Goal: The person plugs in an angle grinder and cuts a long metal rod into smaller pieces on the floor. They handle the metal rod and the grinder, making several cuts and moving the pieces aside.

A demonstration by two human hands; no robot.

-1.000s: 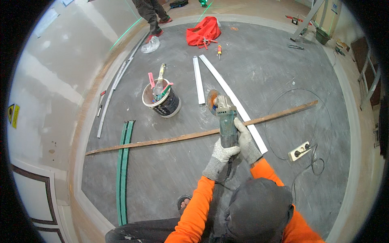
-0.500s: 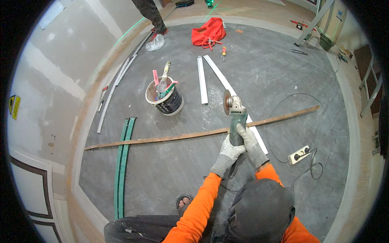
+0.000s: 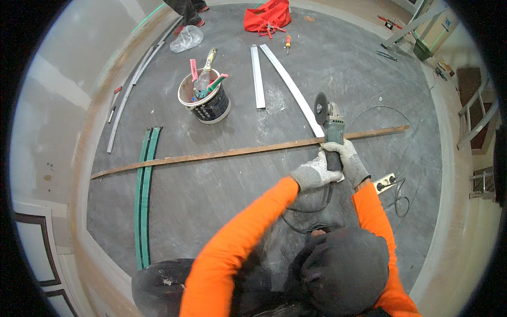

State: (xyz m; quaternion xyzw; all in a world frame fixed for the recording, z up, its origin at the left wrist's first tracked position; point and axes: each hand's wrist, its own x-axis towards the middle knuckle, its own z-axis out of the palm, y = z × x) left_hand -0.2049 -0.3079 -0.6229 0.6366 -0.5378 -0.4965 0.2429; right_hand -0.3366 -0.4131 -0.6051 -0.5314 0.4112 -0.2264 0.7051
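Note:
My left hand [image 3: 316,172], in a grey-white work glove, is closed round the rear end of an angle grinder [image 3: 334,130]. Wrapped about the grinder's body from the other side is my right hand [image 3: 349,158], in a matching glove. The grinder's dark round disc [image 3: 321,109] points away from me, beside the far end of the tool. Below it lie a long thin brown strip [image 3: 243,151] and a long white strip [image 3: 290,84], whose near part the grinder and my hands mostly hide. A black cord [image 3: 311,210] runs back from the grinder.
A bucket of hand tools [image 3: 216,112] stands left of centre. Green channels [image 3: 143,201] lie under the brown strip at left. A shorter white strip [image 3: 257,79], red bag [image 3: 266,17] and screwdriver [image 3: 288,44] are farther off; a power strip [image 3: 384,183] sits at right. Another person's legs [image 3: 185,9] show far left.
The grinder, still in both hands, has moved right and now covers the white strip's near part. Its disc faces me more. My left forearm reaches farther across; the whole view has shifted.

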